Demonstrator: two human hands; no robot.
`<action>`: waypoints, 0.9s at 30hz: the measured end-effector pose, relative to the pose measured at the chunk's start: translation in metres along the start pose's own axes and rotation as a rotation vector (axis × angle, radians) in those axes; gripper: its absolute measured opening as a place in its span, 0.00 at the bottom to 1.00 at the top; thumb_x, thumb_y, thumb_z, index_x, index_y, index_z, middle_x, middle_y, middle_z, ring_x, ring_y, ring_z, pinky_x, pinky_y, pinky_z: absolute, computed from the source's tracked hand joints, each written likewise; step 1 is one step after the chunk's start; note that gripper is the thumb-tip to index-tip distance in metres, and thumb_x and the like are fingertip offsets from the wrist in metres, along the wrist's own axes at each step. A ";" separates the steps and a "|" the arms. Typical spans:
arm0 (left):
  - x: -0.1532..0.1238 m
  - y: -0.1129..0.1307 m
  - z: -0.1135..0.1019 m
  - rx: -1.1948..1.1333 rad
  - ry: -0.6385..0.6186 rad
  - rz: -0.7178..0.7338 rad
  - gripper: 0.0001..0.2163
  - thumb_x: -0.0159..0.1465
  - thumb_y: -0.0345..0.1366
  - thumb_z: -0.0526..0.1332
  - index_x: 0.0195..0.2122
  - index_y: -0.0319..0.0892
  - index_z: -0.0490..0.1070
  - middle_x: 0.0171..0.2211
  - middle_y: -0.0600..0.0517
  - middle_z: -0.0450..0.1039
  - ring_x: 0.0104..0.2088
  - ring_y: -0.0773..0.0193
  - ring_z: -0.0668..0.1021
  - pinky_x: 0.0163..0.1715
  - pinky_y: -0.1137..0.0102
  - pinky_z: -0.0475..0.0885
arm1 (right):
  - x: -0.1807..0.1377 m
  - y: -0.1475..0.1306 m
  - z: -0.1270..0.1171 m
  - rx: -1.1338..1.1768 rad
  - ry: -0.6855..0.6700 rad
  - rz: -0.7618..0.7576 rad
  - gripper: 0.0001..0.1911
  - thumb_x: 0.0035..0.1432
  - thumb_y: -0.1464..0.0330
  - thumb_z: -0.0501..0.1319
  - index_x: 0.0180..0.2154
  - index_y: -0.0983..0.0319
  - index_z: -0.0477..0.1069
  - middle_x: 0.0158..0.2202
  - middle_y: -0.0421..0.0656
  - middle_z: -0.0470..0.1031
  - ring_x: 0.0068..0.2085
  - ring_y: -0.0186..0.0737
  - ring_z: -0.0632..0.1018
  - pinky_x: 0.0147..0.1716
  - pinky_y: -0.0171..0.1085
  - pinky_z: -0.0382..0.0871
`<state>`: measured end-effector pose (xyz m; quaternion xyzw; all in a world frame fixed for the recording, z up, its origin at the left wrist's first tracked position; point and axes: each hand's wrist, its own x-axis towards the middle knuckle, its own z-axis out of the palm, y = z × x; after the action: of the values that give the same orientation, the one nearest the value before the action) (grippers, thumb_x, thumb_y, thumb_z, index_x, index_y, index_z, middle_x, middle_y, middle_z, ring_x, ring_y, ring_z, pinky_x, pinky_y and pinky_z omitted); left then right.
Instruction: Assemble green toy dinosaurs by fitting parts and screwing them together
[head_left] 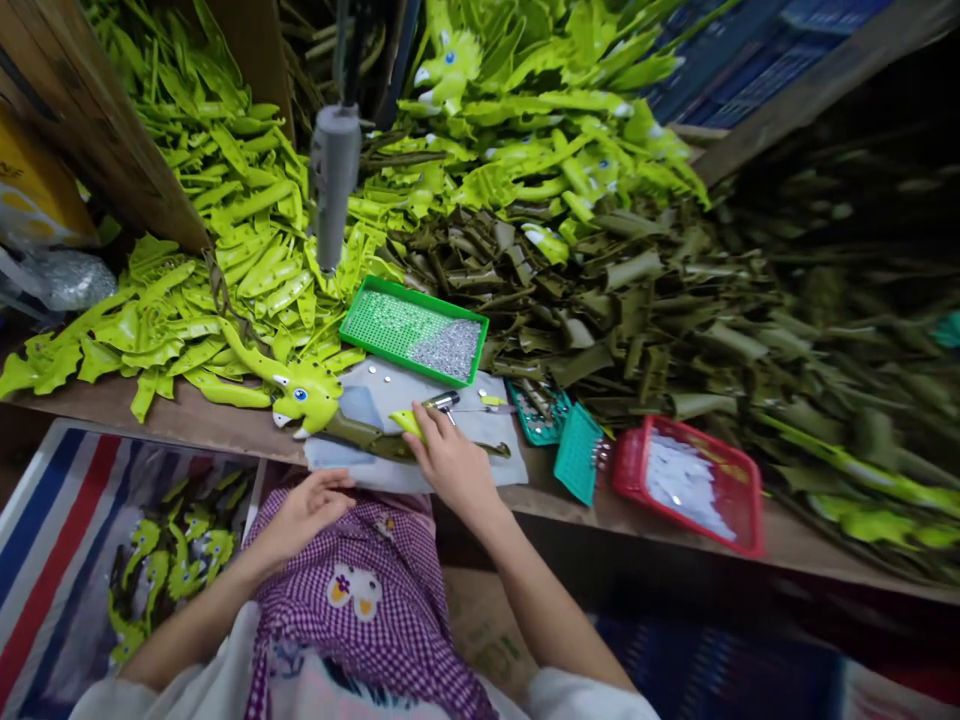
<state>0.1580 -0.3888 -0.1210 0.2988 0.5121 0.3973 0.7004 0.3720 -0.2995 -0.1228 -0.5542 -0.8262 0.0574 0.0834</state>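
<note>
- The green dinosaur toy (315, 398) lies on a grey mat (480, 455) at the tabletop's (225, 425) near edge, head to the left.
- Right hand (450, 462) rests on its olive body, fingers closed around a small metal-tipped tool (441, 402) — a slip could skid the tip off the plastic.
- Left hand (304, 512) sits off the toy at the edge, fingers loosely curled, holding nothing — unbraced, the toy may twist.
- The green screw tray (412, 330) sits just behind — an elbow could scatter it.

So the wooden workbench (225, 425) is basically buried: bright green plastic parts (225, 210) piled on the left and back, olive ones (637, 300) heaped right. Near the front edge sit a green tray (360, 320) of screws, a red basket (742, 500), a teal basket (577, 455) and a grey mat (480, 465).
</note>
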 end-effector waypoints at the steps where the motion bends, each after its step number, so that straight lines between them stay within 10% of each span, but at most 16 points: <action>1: 0.004 -0.006 0.008 -0.083 -0.025 -0.076 0.21 0.55 0.38 0.68 0.50 0.41 0.69 0.50 0.42 0.72 0.43 0.59 0.78 0.49 0.62 0.70 | -0.001 0.006 -0.001 -0.021 -0.057 0.012 0.24 0.66 0.59 0.47 0.59 0.62 0.62 0.44 0.52 0.76 0.36 0.44 0.78 0.26 0.36 0.66; 7: 0.024 -0.011 0.043 -0.535 0.141 -0.104 0.19 0.53 0.28 0.68 0.46 0.41 0.67 0.49 0.45 0.73 0.51 0.60 0.75 0.56 0.63 0.66 | 0.001 0.019 -0.015 0.219 -0.258 0.011 0.22 0.67 0.58 0.45 0.56 0.57 0.65 0.48 0.46 0.78 0.42 0.44 0.80 0.37 0.38 0.71; 12: 0.026 -0.018 0.045 -0.324 0.098 0.029 0.20 0.51 0.31 0.71 0.42 0.41 0.66 0.38 0.51 0.74 0.42 0.64 0.77 0.51 0.66 0.70 | -0.007 0.029 -0.029 0.542 -0.328 0.055 0.22 0.66 0.55 0.47 0.55 0.55 0.66 0.47 0.42 0.78 0.45 0.42 0.80 0.42 0.39 0.72; 17: 0.037 -0.028 0.046 -0.226 0.204 0.324 0.30 0.48 0.39 0.73 0.49 0.47 0.60 0.48 0.49 0.73 0.49 0.61 0.76 0.53 0.65 0.68 | -0.011 0.013 -0.032 0.762 -0.350 0.024 0.21 0.65 0.54 0.48 0.54 0.56 0.66 0.44 0.43 0.79 0.42 0.40 0.79 0.42 0.40 0.72; 24: 0.040 -0.018 0.053 -0.278 0.124 0.404 0.34 0.49 0.43 0.73 0.54 0.50 0.58 0.44 0.49 0.74 0.46 0.59 0.77 0.48 0.65 0.70 | -0.037 -0.002 -0.031 1.009 0.191 0.193 0.20 0.59 0.56 0.58 0.49 0.59 0.69 0.46 0.47 0.76 0.41 0.40 0.77 0.40 0.39 0.72; 27: 0.043 -0.013 0.059 -0.331 0.159 0.334 0.36 0.46 0.46 0.74 0.54 0.51 0.60 0.43 0.51 0.73 0.42 0.63 0.77 0.45 0.69 0.71 | -0.031 -0.020 -0.029 0.914 0.169 0.042 0.18 0.57 0.59 0.62 0.47 0.59 0.73 0.42 0.46 0.76 0.44 0.42 0.75 0.45 0.42 0.70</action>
<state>0.2239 -0.3589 -0.1346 0.2284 0.4370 0.6083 0.6220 0.3715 -0.3357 -0.0934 -0.4800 -0.6951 0.3720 0.3849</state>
